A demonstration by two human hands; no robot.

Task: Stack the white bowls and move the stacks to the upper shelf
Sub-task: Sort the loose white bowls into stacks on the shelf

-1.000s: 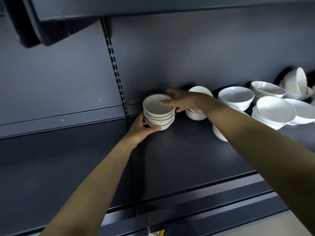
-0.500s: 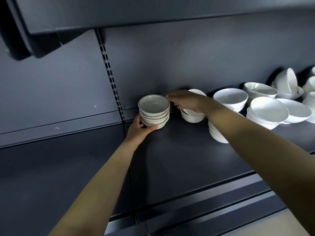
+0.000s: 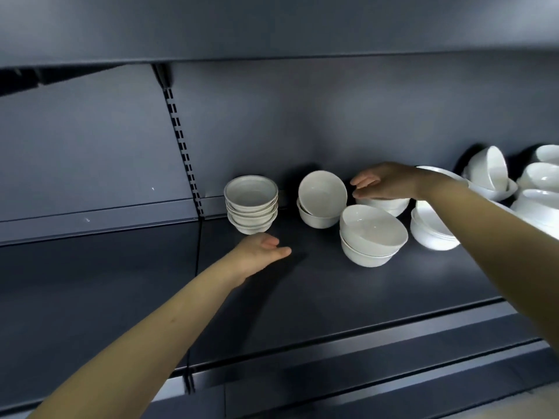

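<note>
I see the stack of small white bowls (image 3: 251,207) standing upright at the left end of the dark shelf (image 3: 302,297), just right of the slotted upright (image 3: 182,146). My left hand (image 3: 260,255) sits in front of the stack, just clear of it, with the fingers relaxed and holding nothing. To the right of the stack, a tilted bowl (image 3: 322,192) leans inside a second bowl (image 3: 317,219). In front of and to the right of that pair, another tilted bowl (image 3: 373,229) rests on a short pile. My right hand (image 3: 384,181) hangs palm down over a back bowl (image 3: 382,204), fingers loosely extended and gripping nothing. I cannot tell whether it touches the rim. More white bowls (image 3: 490,173) crowd the far right. The underside of the upper shelf (image 3: 272,25) runs overhead.
</note>
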